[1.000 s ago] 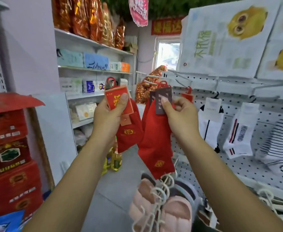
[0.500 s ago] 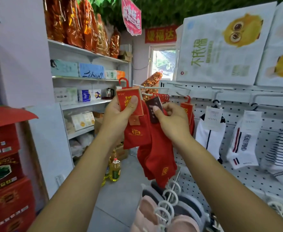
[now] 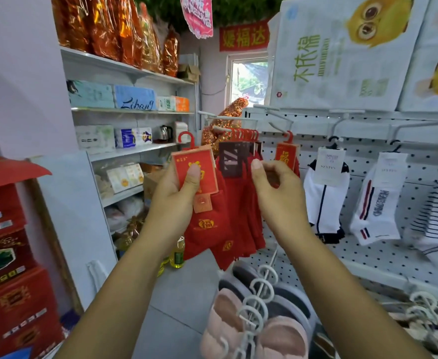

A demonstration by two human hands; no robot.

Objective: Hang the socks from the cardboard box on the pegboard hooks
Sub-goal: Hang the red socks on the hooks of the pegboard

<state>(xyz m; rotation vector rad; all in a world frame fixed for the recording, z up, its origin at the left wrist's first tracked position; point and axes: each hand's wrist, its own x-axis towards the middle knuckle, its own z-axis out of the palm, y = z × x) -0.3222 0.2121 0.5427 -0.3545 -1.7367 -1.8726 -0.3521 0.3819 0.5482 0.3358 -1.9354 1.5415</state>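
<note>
My left hand (image 3: 171, 203) grips a pair of red socks (image 3: 205, 226) by its red card label, thumb pressed on the front, its red plastic hanger sticking up free. My right hand (image 3: 277, 193) hovers just right of it with fingers loosely curled and nothing in them. Beside its thumb, a red pair with a dark label (image 3: 229, 159) hangs at the front of several red pairs on a pegboard hook (image 3: 238, 133). Another red pair (image 3: 286, 154) hangs on the hook to the right. The white pegboard (image 3: 368, 252) runs along the right. No cardboard box is in view.
White socks (image 3: 325, 198) and striped socks (image 3: 435, 218) hang further right on the pegboard. Pink and grey slippers (image 3: 238, 320) hang on hooks below my hands. Stacked red boxes (image 3: 5, 242) stand at the left, stocked shelves (image 3: 124, 110) behind, large tissue packs above the pegboard.
My right hand carried the dark-labelled red pair to the hook, let go of it and drew back slightly. My left hand kept hold of its pair and moved closer to the pegboard.
</note>
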